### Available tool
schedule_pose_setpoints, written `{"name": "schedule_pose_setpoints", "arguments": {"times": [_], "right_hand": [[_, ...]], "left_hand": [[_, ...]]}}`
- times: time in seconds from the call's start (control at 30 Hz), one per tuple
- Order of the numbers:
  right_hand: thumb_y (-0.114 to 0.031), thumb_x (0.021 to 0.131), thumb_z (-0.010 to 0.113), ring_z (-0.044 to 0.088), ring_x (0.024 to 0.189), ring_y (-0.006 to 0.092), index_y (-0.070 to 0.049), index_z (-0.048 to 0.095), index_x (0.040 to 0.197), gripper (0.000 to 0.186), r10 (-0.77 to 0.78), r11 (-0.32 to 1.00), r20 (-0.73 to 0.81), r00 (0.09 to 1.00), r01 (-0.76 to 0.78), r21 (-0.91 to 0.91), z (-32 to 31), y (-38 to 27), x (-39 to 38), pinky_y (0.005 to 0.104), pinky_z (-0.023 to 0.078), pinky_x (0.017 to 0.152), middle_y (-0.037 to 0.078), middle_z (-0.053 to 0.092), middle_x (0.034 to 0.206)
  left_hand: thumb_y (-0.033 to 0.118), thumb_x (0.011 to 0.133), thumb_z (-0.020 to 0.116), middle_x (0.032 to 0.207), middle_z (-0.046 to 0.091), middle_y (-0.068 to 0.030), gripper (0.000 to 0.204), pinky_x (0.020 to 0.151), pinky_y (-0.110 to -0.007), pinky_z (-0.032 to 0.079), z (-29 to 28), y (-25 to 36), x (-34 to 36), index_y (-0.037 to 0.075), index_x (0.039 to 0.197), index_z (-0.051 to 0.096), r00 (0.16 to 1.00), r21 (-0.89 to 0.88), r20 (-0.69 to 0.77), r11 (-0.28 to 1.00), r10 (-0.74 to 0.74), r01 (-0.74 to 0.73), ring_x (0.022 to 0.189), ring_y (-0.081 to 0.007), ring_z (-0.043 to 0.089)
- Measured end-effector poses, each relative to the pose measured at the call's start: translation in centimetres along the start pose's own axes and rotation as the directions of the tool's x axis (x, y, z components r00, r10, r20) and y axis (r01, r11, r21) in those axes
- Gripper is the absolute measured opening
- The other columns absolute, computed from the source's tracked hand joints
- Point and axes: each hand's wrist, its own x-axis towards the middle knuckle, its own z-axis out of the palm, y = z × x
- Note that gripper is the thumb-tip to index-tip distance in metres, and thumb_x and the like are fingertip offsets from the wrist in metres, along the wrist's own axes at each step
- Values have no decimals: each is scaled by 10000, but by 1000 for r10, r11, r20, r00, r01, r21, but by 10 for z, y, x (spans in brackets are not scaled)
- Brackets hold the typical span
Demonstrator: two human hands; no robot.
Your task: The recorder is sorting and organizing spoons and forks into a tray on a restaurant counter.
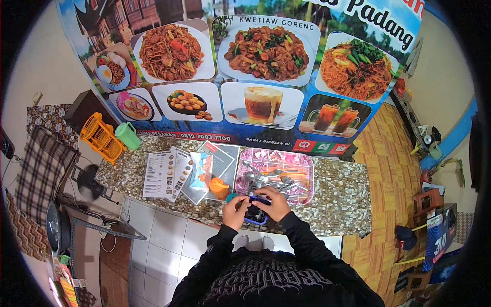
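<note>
My left hand [235, 213] and my right hand [274, 204] meet above the near edge of the speckled counter. Both have bent fingers pinched close together, and whatever lies between the fingertips is too small to name. Just beneath them sits a blue plastic container [263, 221] with dark contents, partly covered by the hands. A pink flowered tray [311, 176] lies beyond my right hand. Metal spoons and forks [286, 190] are piled in it, along with orange-handled pieces [286, 171]. Left of the hands stands an orange cup [219, 188], with a teal round thing [231, 197] partly hidden beside it.
Menu sheets [158, 174] and a blue-white packet [201, 171] lie on the counter's left part. Farther left are a green pitcher [127, 136] and an orange plastic rack [102, 138]. A large food banner [220, 110] rises behind the counter [342, 199].
</note>
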Motion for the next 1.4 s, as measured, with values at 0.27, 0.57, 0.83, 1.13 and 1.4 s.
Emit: {"name": "schedule_pose_setpoints", "arguments": {"times": [0.27, 0.57, 0.83, 1.13, 1.4], "right_hand": [[-177, 865, 791, 674, 1041, 275, -17, 692, 1130, 326, 26, 999, -40, 999, -27, -31, 8, -8, -24, 360, 517, 900, 131, 703, 1096], [-180, 903, 756, 666, 1001, 232, -22, 695, 1147, 297, 129, 992, -40, 991, -129, -4, 12, -24, -32, 334, 516, 870, 113, 697, 1079], [-197, 925, 726, 691, 973, 271, -37, 701, 1117, 251, 221, 975, -258, 940, -221, 29, 20, -3, -41, 352, 547, 782, 141, 708, 1065], [-95, 918, 732, 706, 937, 197, -21, 689, 1104, 205, 276, 953, -445, 852, -303, 10, 5, 52, -38, 322, 557, 801, 99, 712, 1040], [-90, 890, 723, 712, 933, 282, -37, 694, 1127, 245, 297, 889, -297, 908, -376, -260, -8, 103, -12, 358, 563, 789, 153, 719, 1049]], "left_hand": [[145, 1003, 648, 1037, 713, -72, 195, 763, -285, 583, -7, 3, 0, -23, 1100, 672, 996, 45, 88, 999, -30, 27, 920, -152, 714], [159, 984, 677, 945, 733, -58, 198, 795, -249, 522, -20, 26, 16, -12, 1080, 702, 995, 7, 95, 1000, -6, 5, 900, -116, 694], [150, 975, 678, 971, 739, -54, 188, 820, -267, 523, -31, 37, 25, -4, 1075, 716, 984, 172, 162, 980, 73, -102, 918, -117, 682], [168, 977, 672, 965, 734, -69, 205, 833, -274, 517, 2, 27, 73, -3, 1082, 709, 927, 143, 373, 986, 29, -88, 911, -117, 679], [184, 957, 667, 998, 750, -130, 202, 820, -346, 552, 37, -30, 149, 40, 1089, 719, 771, 366, 630, 910, -91, -192, 930, -235, 727]]}}
